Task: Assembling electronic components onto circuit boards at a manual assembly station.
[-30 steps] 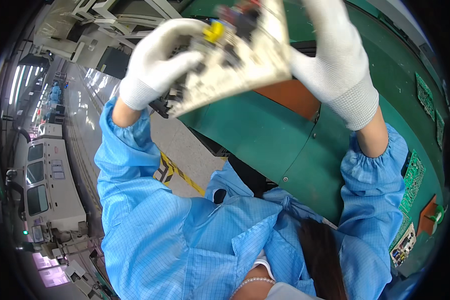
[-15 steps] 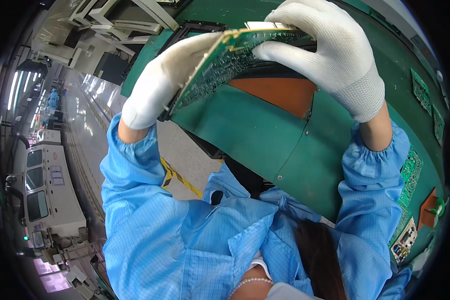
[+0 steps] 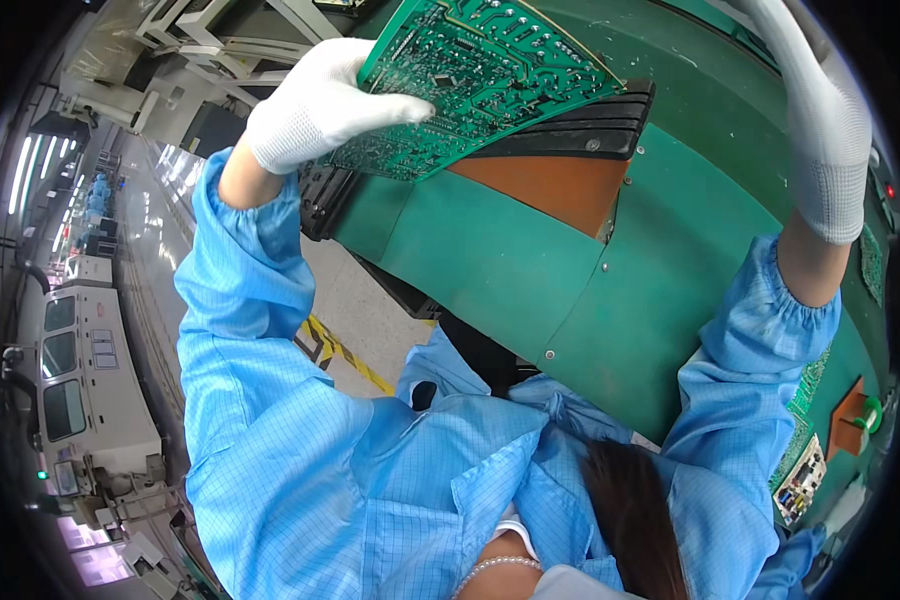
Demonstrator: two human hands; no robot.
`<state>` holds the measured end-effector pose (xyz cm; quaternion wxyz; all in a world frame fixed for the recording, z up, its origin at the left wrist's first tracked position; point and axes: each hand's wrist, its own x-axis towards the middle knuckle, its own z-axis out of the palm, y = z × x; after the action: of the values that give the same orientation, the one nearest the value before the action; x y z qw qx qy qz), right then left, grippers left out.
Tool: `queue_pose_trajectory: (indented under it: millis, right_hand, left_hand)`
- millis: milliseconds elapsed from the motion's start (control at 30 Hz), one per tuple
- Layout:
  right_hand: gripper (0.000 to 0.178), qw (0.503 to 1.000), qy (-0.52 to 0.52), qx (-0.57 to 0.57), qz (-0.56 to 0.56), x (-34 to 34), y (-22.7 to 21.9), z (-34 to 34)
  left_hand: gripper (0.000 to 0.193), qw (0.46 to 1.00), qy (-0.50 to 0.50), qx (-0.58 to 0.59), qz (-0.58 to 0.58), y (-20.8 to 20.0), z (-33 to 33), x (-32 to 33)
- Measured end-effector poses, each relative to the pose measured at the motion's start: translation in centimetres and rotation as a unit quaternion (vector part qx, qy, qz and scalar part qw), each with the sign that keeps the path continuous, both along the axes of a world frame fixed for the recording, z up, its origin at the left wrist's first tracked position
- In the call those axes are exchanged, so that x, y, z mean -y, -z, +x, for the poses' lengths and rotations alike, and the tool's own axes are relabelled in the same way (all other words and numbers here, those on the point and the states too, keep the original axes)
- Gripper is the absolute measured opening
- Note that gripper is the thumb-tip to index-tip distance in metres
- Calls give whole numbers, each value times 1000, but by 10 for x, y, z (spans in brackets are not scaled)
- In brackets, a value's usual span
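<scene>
A green circuit board (image 3: 470,85), its soldered side toward me, is tilted above the bench. My left hand (image 3: 335,105) in a white knit glove grips its left edge, thumb lying across the soldered face. My right hand (image 3: 830,130), gloved the same way, is up at the far right, away from the board. Its fingers stretch toward the top edge, where the tips are cut off; nothing shows in it. Below the board lie a black ribbed fixture (image 3: 580,130) and an orange-brown panel (image 3: 550,195).
Green matting (image 3: 490,260) covers the bench. On the right are more circuit boards (image 3: 808,395), a board with mounted parts (image 3: 800,480) and a brown holder with a green roll (image 3: 852,420). Another person's gloved hand (image 3: 850,503) is at lower right. A pale machine (image 3: 95,370) stands left across the aisle.
My right hand has let go of the board and moved right. The board, held in my left hand alone, has turned so its soldered face shows more fully.
</scene>
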<state>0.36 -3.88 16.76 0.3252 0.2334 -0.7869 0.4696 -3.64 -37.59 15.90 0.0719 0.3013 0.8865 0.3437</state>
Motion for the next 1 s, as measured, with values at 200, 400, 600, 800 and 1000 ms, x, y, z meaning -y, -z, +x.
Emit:
queue_pose_trajectory:
  millis: [200,400,600,800,1000]
  right_hand:
    - [21,999,28,-24,-6,-8,-1,-3]
    - [21,1000,13,-26,-2,-8,-1,-1]
    - [19,999,24,-30,7,-10,-3,-3]
    - [19,999,25,-36,8,-12,-3,-5]
    - [20,999,16,-34,6,-13,-1,-7]
  left_hand:
    - [31,994,78,3,-75,-24,-17,-14]
    - [30,993,90,-1,-78,-25,-51,-8]
    - [33,996,59,39,-51,-7,-60,-5]
    - [32,996,44,58,-58,-10,-64,-7]
    - [32,996,68,52,-38,-6,-63,-4]
